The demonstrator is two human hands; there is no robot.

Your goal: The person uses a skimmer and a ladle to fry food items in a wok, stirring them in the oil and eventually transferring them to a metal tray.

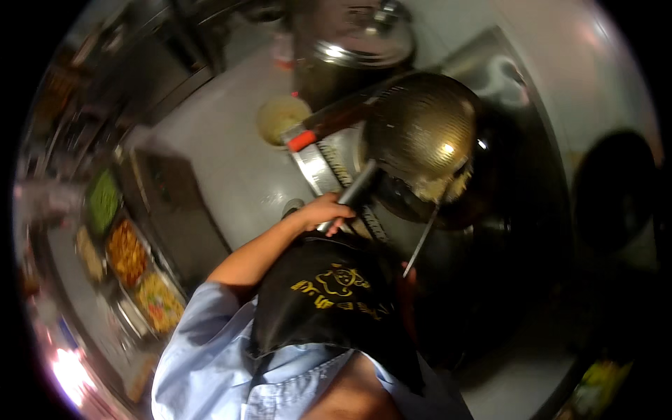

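Note:
My left hand [331, 212] is closed around the metal tube handle [359, 189] of a hammered wok [422, 123]. The wok is steeply tilted over the dark stove area, its rounded metal catching light. Pale yellowish food [438, 189] shows at its near lower edge, blurred. Against the food rests the far end of a thin metal-handled utensil [424, 241], whose head is hidden. My right hand [408, 278] is dim and partly in shadow, gripping the near end of that handle beside my black apron.
A large lidded metal pot [362, 68] stands beyond the wok. Left of the wok sits a yellowish container [283, 119], near a red-wrapped bar [302, 140]. Farther left are trays of green pieces [103, 202], orange-brown food [126, 252] and mixed yellow food [159, 302].

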